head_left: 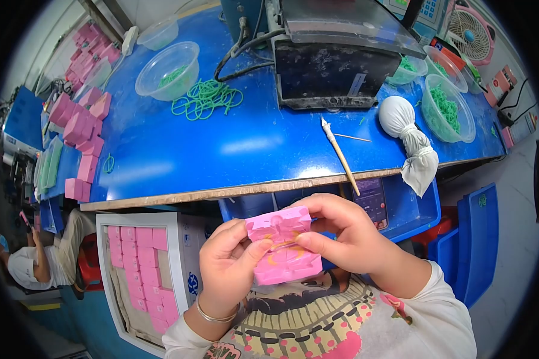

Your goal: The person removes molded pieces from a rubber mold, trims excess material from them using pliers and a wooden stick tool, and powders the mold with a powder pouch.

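A pink rubber mold [288,270] is held in front of my chest, folded open so its two uneven inner faces show. Thin yellowish curved shapes lie along its inside; whether they are loose pieces or part of the mold I cannot tell. My left hand [226,263] grips the mold's left side, thumb on the inner face, a bracelet at the wrist. From the other side my right hand [347,236] holds it, with the thumb pressed near the fold. Some fingers of both hands are hidden behind the mold.
A white-framed box [187,251] of pink blocks stands at left below the blue table [239,158]. On the table are green rubber bands [208,100], a wooden-handled brush [340,155], a white cloth pouch [398,116] and a dark machine [335,75]. A seated person [36,260] is far left.
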A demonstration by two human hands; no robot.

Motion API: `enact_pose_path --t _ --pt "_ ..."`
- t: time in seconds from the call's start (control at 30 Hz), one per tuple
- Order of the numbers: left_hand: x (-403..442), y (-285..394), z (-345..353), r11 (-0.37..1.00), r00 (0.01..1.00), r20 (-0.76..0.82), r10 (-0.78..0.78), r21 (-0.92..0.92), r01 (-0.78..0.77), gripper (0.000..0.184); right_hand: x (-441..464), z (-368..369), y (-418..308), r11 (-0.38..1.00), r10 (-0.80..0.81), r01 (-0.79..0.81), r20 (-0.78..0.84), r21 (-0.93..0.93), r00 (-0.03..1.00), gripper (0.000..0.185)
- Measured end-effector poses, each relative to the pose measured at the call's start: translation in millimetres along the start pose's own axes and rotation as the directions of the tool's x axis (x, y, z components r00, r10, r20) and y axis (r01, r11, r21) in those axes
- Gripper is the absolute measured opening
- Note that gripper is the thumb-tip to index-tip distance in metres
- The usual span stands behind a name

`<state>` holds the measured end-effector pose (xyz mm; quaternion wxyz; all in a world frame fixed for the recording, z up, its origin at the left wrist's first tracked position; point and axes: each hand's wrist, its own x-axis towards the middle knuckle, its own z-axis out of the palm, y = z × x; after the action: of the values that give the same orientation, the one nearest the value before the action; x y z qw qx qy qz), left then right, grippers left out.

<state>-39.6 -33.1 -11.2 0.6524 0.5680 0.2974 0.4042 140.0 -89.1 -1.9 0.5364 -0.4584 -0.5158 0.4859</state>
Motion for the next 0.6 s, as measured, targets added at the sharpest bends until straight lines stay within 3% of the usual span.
enact_pose_path --t 0.1,0.17,0.3,0.4,0.53,0.57,0.6 --pt "1.7 1.8 0.6 0.992 0.999 0.021 0.045 0.121 -0.048 0.025 -1.1 0.8 1.5 1.0 0.019 -0.019 -0.056 -0.005 0.998 0.021" --pt "3.6 1.8 -4.7 0.925 0.971 0.165 0.172 0.312 -0.217 0.026 -1.9 0.1 2.6 0.996 -0.031 0.026 -0.054 -0.09 0.998 0.022" --pt "3.5 2.1 -5.6 0.918 0.963 0.194 0.188 0.314 -0.242 0.026 -2.2 0.7 4.1 0.993 -0.071 0.065 -0.054 -0.096 0.996 0.022" --pt "0.5 -0.5 -0.7 0.981 0.989 0.111 0.093 0.159 -0.11 0.028 -2.2 1.6 4.2 0.992 -0.071 0.065 -0.054 -0.108 0.996 0.022" --pt "-1.1 -13.9 -2.7 1.0 1.0 0.013 -0.007 0.011 0.007 0.028 -2.6 1.4 9.8 0.986 0.141 -0.132 -0.092 0.099 0.986 0.025" --pt "-1.1 -15.8 -4.2 0.998 0.998 -0.003 -0.06 -0.018 0.06 0.031 -2.8 4.0 13.0 0.966 0.153 -0.12 -0.132 0.229 0.979 0.029" --pt "1.0 -11.1 -2.1 0.998 0.998 -0.005 -0.057 -0.018 0.056 0.031 -3.2 4.4 11.7 0.967 0.15 -0.118 -0.13 0.227 0.98 0.029"
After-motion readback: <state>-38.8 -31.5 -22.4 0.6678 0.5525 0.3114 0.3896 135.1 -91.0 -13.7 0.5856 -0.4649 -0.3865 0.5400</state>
